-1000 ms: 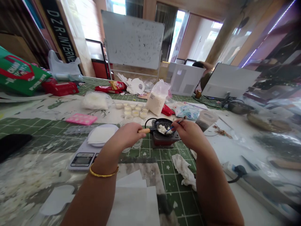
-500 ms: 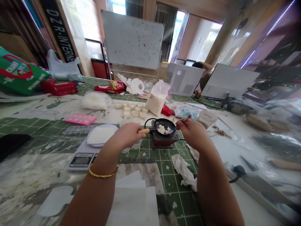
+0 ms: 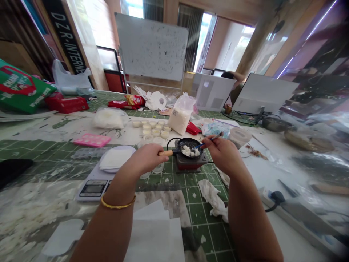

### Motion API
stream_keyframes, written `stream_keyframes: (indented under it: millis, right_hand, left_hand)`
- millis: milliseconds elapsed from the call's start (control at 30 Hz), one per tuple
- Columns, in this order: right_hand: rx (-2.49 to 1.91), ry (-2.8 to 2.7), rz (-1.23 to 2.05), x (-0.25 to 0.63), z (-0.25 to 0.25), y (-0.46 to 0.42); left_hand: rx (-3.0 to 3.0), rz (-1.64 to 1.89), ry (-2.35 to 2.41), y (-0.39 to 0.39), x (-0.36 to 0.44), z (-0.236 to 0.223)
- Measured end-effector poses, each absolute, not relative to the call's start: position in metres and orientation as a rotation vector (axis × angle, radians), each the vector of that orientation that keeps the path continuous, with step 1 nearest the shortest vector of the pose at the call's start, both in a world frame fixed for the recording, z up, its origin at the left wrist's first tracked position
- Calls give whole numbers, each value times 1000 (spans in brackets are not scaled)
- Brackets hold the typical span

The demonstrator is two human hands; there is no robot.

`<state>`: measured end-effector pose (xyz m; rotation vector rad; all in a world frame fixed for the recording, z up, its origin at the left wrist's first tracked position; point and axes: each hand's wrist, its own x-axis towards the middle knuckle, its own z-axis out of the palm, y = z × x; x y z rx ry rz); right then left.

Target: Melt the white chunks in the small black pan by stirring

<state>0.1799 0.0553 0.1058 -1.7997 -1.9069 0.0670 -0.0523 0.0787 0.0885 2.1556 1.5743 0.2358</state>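
A: While the miniature black frying pan point(image 3: 188, 142) sits on the small red burner point(image 3: 189, 166), white lumps point(image 3: 189, 151) inside it, what could go wrong?

B: A sideways tug on the wooden handle point(image 3: 165, 153) could tip the pan off the burner; a careless poke could push the lumps over its rim.

A: And the hands?

B: The left hand point(image 3: 145, 158) is closed around that handle; the right hand point(image 3: 223, 154) pinches a thin blue-handled utensil point(image 3: 209, 139), its tip in the pan; a crumpled tissue point(image 3: 212, 200) lies nearby on the green cutting mat point(image 3: 207, 233).
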Motion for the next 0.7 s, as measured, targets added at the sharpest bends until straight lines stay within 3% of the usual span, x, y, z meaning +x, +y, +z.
stream_keyframes:
  millis: [700]
  right_hand:
    - [-1697,-1922,144,168,102,57]
  left_hand:
    - [2198,248,1573,73,-55,95]
